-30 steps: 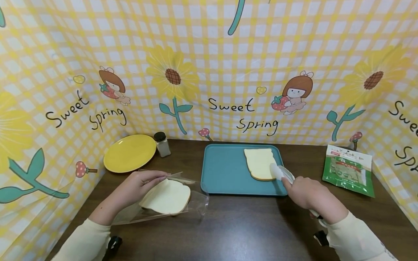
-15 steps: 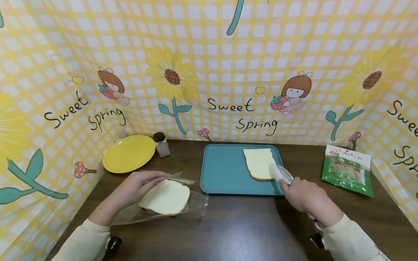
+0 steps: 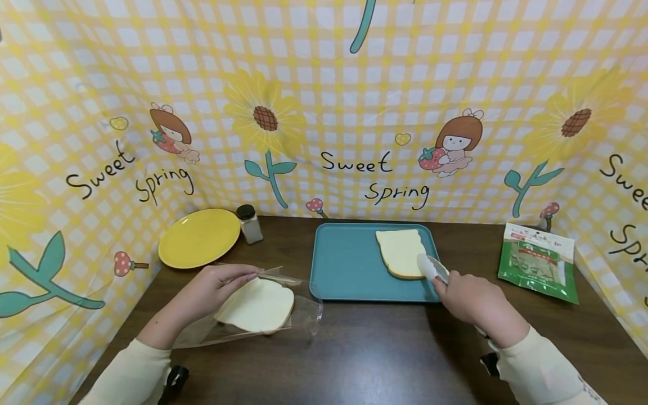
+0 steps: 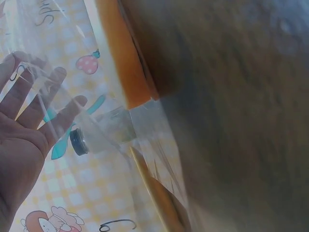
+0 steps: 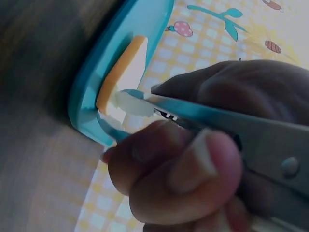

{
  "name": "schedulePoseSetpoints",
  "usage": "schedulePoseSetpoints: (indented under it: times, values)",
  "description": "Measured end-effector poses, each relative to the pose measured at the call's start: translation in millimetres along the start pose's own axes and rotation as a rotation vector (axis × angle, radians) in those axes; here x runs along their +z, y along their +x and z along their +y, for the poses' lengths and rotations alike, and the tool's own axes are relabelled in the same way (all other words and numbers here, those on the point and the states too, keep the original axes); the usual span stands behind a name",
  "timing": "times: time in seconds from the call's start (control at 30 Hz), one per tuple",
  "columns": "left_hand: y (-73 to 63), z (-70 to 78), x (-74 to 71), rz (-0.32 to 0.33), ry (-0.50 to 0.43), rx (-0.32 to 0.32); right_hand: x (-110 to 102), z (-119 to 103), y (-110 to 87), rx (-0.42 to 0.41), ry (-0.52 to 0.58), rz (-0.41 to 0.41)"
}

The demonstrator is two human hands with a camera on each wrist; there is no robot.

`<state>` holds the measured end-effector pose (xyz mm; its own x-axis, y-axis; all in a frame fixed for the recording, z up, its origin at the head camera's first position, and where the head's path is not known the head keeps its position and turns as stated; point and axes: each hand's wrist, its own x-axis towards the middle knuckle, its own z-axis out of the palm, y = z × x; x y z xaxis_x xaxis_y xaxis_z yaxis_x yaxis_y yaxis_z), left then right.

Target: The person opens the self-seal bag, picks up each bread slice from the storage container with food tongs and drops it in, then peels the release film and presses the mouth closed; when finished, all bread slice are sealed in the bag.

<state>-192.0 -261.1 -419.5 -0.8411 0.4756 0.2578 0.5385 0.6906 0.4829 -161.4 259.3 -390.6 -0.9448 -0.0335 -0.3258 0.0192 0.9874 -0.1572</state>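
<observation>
My left hand [image 3: 223, 287] pinches the upper edge of a clear plastic bag [image 3: 309, 315] between thumb and finger; in the left wrist view its other fingers [image 4: 41, 104] spread behind the film. A bread slice [image 3: 260, 306] with a brown crust lies in the bag. My right hand [image 3: 471, 298] grips metal tongs [image 5: 270, 140] with white tips [image 3: 427, 267]. Those tips overlap the lower right edge of another bread slice [image 3: 400, 253], which lies on the right part of a blue tray [image 3: 349, 275]. The right fingers hide part of the tongs' handles.
A yellow plate [image 3: 199, 239] stands at the back left, beside a black-capped jar [image 3: 250, 225]. On the far right lies a green and white food packet [image 3: 539, 264]. A checked cloth [image 3: 324, 112] hangs around the back and sides of the wooden table [image 3: 364, 360].
My right hand has shifted slightly left and forward with the tongs; their tips stay at the bread's edge. The left hand and bag have hardly moved.
</observation>
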Motion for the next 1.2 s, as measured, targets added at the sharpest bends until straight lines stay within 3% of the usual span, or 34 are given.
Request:
schedulePoseSetpoints:
  times: [0.53,0.73,0.9,1.2]
  values:
    - [2.2,-0.8,1.3,0.006,-0.009,0.03,0.3,6.8,0.4,-0.049,0.012,0.012]
    - [2.2,-0.8,1.5,0.003,-0.012,0.03,2.9,23.9,2.5,-0.074,0.165,-0.047]
    - [1.4,-0.6,1.0,-0.001,-0.017,0.026,9.0,37.4,3.8,-0.026,0.321,-0.129]
    - [0.6,-0.2,0.5,0.001,-0.015,0.016,17.1,52.4,9.7,-0.013,0.464,-0.172]
